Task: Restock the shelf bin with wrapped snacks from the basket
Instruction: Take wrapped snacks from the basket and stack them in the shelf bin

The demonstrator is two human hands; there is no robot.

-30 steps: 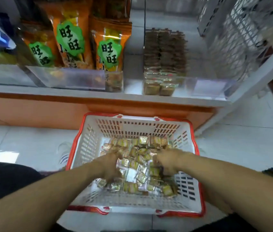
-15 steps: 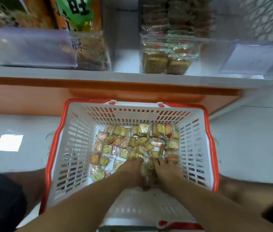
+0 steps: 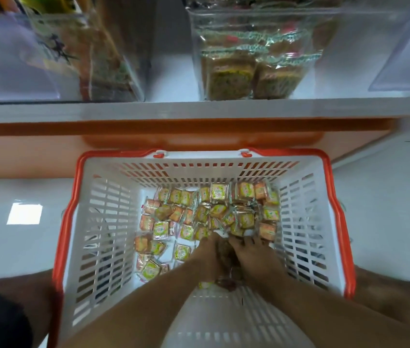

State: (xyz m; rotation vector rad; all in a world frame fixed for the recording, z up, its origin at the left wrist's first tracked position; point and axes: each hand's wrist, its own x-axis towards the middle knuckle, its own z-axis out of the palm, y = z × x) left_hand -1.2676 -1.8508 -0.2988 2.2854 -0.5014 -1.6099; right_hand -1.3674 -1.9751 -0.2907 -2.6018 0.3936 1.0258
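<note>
Both hands are down inside the white basket (image 3: 103,222) with the orange rim, pressed together at its near-right floor – left hand (image 3: 207,257) and right hand (image 3: 254,257) cupped around a clump of wrapped snacks (image 3: 198,214); fingers buried in the pile, so exact grip can't be told. Loose snacks cover the basket's far half. Clear shelf bin (image 3: 249,54) sits above the basket, partly stocked – beside a bagged-snack bin (image 3: 93,59).

Shop, stocked shelf bin (image 3: 254,54), shopping basket (image 3: 334,197)
</note>
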